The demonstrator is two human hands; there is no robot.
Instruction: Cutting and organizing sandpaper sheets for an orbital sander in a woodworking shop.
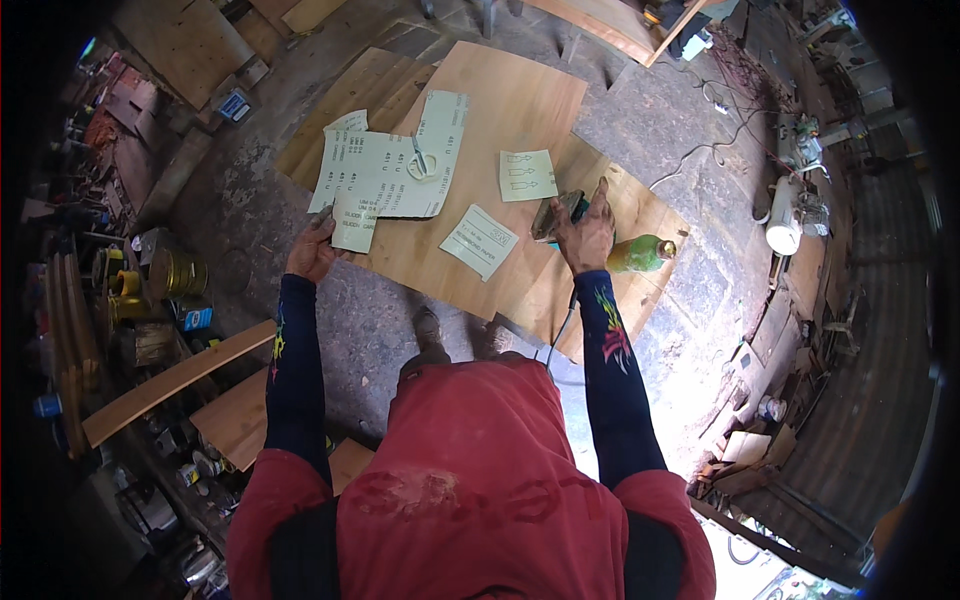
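pinching the left edge of a narrow, pale green paper strip with dark print (356,228), the left hand (315,248) is at the left side of the counter made of light brown wooden boards (520,100). the strip meets a large printed sheet of same pale green colour (345,165); whether they are joined, i cannot tell. on this sheet lie scissors with white handles (419,156). well apart from the left, the right hand (588,235) is clasped over a dark, teal-marked handheld tool (546,220), just beside a green glass-like bottle (640,253). between the hands lie two pale paper squares: one with arrows (527,175), one with a printed box (480,243).
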